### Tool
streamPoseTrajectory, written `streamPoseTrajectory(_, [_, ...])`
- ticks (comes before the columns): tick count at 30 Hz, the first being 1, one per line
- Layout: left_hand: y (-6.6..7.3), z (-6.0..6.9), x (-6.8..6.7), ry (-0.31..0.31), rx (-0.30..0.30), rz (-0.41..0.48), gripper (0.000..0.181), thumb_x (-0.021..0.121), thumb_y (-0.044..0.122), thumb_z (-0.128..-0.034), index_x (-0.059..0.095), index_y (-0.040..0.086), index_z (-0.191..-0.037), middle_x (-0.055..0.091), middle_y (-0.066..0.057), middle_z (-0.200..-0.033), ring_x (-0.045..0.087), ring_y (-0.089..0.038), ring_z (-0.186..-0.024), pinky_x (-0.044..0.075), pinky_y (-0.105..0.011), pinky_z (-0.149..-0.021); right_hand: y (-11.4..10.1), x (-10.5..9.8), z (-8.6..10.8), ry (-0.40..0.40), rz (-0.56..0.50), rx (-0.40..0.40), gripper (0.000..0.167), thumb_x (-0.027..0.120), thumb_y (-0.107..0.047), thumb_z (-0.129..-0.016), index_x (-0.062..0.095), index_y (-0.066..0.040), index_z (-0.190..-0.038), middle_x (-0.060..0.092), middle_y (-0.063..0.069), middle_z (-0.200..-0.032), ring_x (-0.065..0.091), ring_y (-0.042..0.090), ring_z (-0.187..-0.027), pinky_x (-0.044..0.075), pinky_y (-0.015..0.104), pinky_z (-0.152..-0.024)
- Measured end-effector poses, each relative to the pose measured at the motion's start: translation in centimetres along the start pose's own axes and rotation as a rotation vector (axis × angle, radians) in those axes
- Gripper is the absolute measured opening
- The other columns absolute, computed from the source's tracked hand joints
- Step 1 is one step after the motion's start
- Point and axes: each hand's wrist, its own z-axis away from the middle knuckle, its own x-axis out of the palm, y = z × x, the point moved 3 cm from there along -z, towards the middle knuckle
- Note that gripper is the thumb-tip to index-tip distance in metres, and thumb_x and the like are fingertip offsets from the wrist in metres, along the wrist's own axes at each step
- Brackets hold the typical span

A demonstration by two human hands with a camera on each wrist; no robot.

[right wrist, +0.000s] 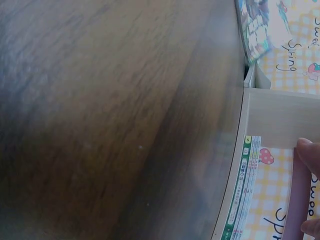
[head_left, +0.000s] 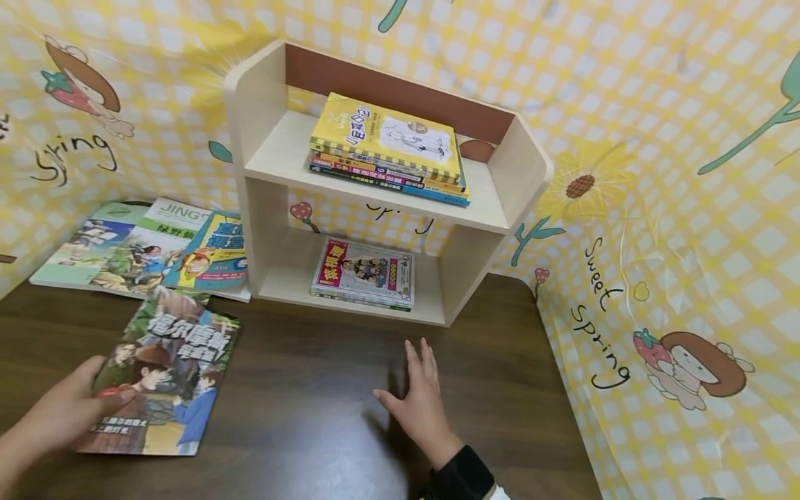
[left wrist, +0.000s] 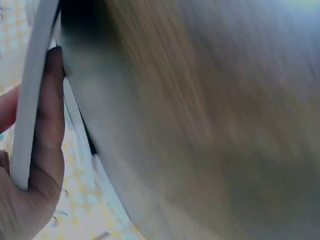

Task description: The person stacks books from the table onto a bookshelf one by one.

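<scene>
My left hand (head_left: 71, 410) grips a comic-style book (head_left: 169, 378) by its left edge, thumb lying on the illustrated cover. In the left wrist view the same book (left wrist: 31, 95) appears edge-on, between the thumb and the fingers (left wrist: 50, 120). Over the dark wooden table, my right hand (head_left: 421, 410) is spread with nothing in it, in front of a small shelf (head_left: 375, 187). Only fingertips (right wrist: 309, 155) of the right hand show at the edge of the right wrist view.
A stack of books topped by a yellow one (head_left: 387, 135) lies on the upper shelf. On the lower shelf lies a smaller pile (head_left: 364, 273). Several flat books (head_left: 144, 246) overlap left of the shelf. Yellow checked cloth (head_left: 656, 208) surrounds the table (head_left: 300, 396).
</scene>
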Motion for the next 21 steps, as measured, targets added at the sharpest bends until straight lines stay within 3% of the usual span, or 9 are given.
streamPoseTrajectory(4, [2.7, -0.1, 1.6, -0.011, 0.104, -0.051, 0.046, 0.062, 0.011, -0.0931, 0.037, -0.013, -0.123, 0.063, -0.012, -0.095, 0.054, -0.004, -0.076, 0.045, -0.024, -0.062, -0.2, 0.1, 0.0, -0.005, -0.005, -0.008, 0.094, 0.080, -0.033, -0.080, 0.025, -0.012, -0.153, 0.010, 0.016, -0.160, 0.012, 0.040, -0.145, 0.032, 0.062, -0.106])
streamPoseTrajectory(10, [7.9, -0.7, 5.7, -0.020, 0.262, 0.018, 0.045, 0.068, 0.008, -0.0871, 0.046, -0.006, -0.123, 0.066, -0.010, -0.099, 0.057, -0.004, -0.083, 0.047, -0.024, -0.070, -1.0, 0.6, -0.1, -0.080, -0.090, 0.018, 0.088, 0.072, -0.038, -0.087, 0.020, -0.016, -0.155, 0.011, 0.013, -0.161, 0.021, 0.036, -0.143, 0.035, 0.056, -0.106])
streamPoseTrajectory(13, [10.5, -1.2, 7.9, -0.045, 0.253, 0.130, 0.042, 0.068, 0.008, -0.0871, 0.046, -0.007, -0.120, 0.066, -0.011, -0.098, 0.059, -0.011, -0.084, 0.048, -0.026, -0.072, -1.7, 1.1, -0.1, -0.131, -0.230, 0.028, 0.084, 0.063, -0.042, -0.093, 0.013, -0.018, -0.156, 0.014, 0.012, -0.160, 0.025, 0.034, -0.142, 0.032, 0.056, -0.108])
streamPoseTrajectory(16, [12.8, -1.9, 9.8, -0.050, 0.192, 0.231, 0.041, 0.067, 0.007, -0.0876, 0.045, -0.007, -0.119, 0.065, -0.013, -0.099, 0.059, -0.017, -0.086, 0.049, -0.030, -0.073, -2.5, 1.6, 0.0, -0.163, -0.413, 0.050, 0.081, 0.052, -0.043, -0.098, 0.000, -0.020, -0.156, 0.022, 0.015, -0.158, 0.031, 0.034, -0.140, 0.031, 0.055, -0.109])
streamPoseTrajectory(21, [15.4, -3.2, 12.3, -0.027, 0.111, 0.354, 0.042, 0.064, 0.006, -0.0902, 0.040, -0.007, -0.123, 0.060, -0.021, -0.109, 0.059, -0.025, -0.095, 0.049, -0.033, -0.078, -3.6, 2.2, -0.1, -0.159, -0.604, 0.077, 0.077, 0.041, -0.039, -0.104, -0.014, -0.020, -0.154, 0.031, 0.024, -0.152, 0.034, 0.037, -0.138, 0.028, 0.053, -0.111])
